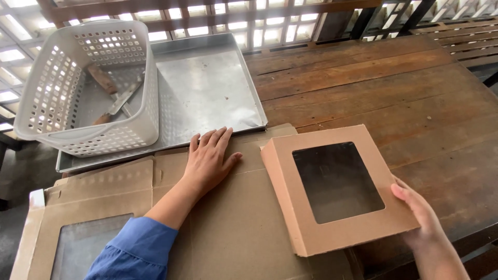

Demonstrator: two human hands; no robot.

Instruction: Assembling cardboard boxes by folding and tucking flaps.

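Note:
My left hand (210, 158) lies flat, fingers spread, on a stack of unfolded brown cardboard box blanks (228, 228) that have clear windows. My right hand (415, 207) grips the lower right edge of an assembled brown cardboard box (280, 171) with a dark square window, which rests on the blanks and the wooden table (373, 83). A blue sleeve covers my left forearm.
A metal tray (207, 88) sits at the table's back left, just beyond my left hand. A white perforated plastic basket (62, 88) stands in it, holding tools with wooden handles (104, 78). Slatted wood lies beyond the table's far edge.

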